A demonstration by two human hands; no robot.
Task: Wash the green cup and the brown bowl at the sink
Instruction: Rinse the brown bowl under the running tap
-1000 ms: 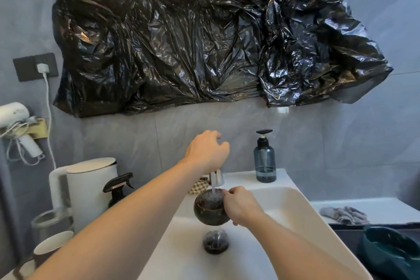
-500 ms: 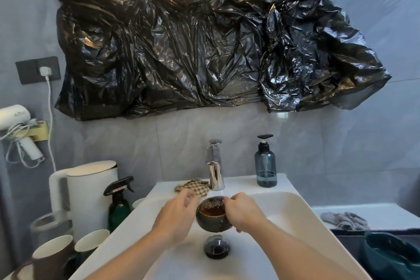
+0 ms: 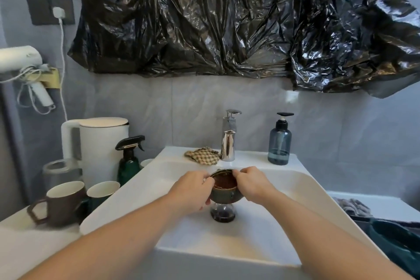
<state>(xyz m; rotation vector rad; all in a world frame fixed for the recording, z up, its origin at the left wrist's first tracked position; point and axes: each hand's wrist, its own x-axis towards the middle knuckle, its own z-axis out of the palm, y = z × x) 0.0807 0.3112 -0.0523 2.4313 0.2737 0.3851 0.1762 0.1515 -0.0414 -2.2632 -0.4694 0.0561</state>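
Brown bowl [image 3: 223,190] held above the drain [image 3: 222,213] of the white sink [image 3: 302,191], in front of the chrome faucet [image 3: 228,145]. Left hand [image 3: 193,188] grips its left side, fingers curled round the wall, thumb on rim. Right hand [image 3: 252,183] pinches the right rim. Green cup [image 3: 102,190] on counter left of sink, beside brown mug [image 3: 60,203]. Checked cloth [image 3: 202,154] on sink ledge, soap bottle [image 3: 279,143] right of faucet.

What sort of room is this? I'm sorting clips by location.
Most likely a home bathroom: a white sink with a chrome tap, a pump soap bottle beside it, and a hair dryer hung on the tiled wall.
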